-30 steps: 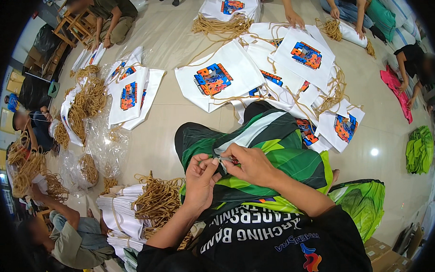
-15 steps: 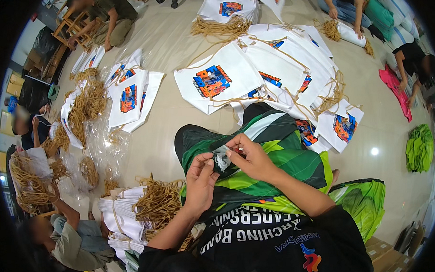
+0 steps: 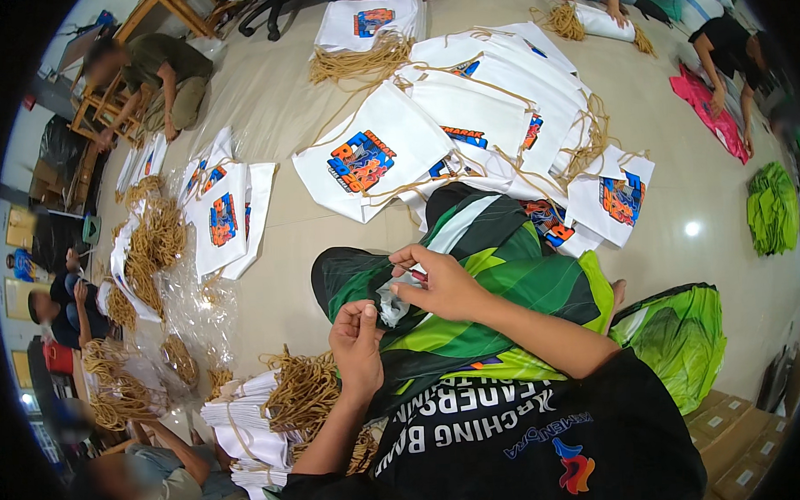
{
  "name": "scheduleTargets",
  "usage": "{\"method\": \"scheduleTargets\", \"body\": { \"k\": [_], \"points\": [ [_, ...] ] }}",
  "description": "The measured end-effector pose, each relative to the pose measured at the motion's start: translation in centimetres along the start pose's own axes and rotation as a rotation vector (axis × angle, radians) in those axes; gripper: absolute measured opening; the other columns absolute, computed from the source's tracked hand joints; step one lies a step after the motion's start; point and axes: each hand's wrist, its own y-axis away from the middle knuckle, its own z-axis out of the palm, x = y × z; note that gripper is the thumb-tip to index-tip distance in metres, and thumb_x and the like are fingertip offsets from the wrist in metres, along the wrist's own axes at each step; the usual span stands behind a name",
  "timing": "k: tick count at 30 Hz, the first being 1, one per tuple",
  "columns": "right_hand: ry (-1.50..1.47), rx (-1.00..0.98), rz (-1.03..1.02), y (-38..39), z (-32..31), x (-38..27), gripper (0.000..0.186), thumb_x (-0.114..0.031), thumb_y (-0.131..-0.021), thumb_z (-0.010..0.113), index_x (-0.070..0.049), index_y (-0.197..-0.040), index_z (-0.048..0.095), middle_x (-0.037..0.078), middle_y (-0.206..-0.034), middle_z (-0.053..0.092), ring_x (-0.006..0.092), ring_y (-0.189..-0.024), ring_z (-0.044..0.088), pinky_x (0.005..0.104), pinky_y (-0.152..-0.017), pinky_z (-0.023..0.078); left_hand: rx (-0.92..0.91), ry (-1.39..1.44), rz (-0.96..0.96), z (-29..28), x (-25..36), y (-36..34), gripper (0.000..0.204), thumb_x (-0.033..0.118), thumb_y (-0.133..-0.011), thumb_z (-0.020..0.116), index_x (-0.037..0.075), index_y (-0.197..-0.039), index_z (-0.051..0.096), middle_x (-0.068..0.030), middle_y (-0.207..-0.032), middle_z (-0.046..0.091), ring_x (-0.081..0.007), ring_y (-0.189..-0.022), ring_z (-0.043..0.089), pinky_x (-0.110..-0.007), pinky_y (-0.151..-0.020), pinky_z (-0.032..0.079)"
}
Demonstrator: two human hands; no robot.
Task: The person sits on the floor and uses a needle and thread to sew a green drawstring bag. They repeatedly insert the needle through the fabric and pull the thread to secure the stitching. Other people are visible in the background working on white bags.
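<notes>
A green, black and white printed garment (image 3: pixel 507 286) of shiny cloth lies across my lap. My left hand (image 3: pixel 358 347) is closed in a pinch at the garment's dark edge, beside a crumpled whitish piece (image 3: pixel 393 303). Just above and to the right, my right hand (image 3: pixel 441 284) curls around a small dark-red tool (image 3: pixel 416 274). Its fingers hide most of the tool, so its exact kind does not show. The right fingertips hover close to the whitish piece; I cannot tell whether they touch it.
White printed drawstring bags (image 3: pixel 370 154) spread over the floor ahead, with bundled brown cords (image 3: pixel 157 241) at left. Bundled white bags (image 3: pixel 239 423) lie by my left arm. Bright green garments (image 3: pixel 676 342) lie right, near cardboard boxes (image 3: pixel 737 441). Several people sit around, one handling pink cloth (image 3: pixel 708 107).
Both hands were pinching together at the whitish piece. My right hand has moved up and away from the left, and the dark-red tool shows more plainly. The whole view has shifted slightly.
</notes>
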Motion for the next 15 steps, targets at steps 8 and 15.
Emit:
{"method": "scheduleTargets", "body": {
  "k": [8,15],
  "points": [
    [-0.064,0.024,0.011,0.2,-0.7,0.5,0.04,-0.02,-0.094,0.078,0.002,-0.125,0.064,0.01,-0.102,0.075,0.0156,-0.085,0.068,0.0333,-0.078,0.055,-0.034,-0.07,0.023,0.1,0.0,-0.6,0.014,0.01,-0.104,0.071,0.006,-0.116,0.066,0.0001,-0.105,0.069,-0.0062,-0.089,0.064,-0.022,-0.076,0.052],
    [-0.03,0.005,-0.038,0.1,-1.3,-0.2,0.034,-0.017,-0.095,0.076,0.0,-0.123,0.066,0.008,-0.1,0.074,0.0136,-0.086,0.067,0.0315,-0.078,0.054,-0.007,-0.022,-0.014,0.2,0.8,-0.8,0.017,0.008,-0.105,0.069,0.003,-0.121,0.066,-0.0024,-0.108,0.07,-0.0086,-0.093,0.067,-0.023,-0.08,0.054]
  ]
}}
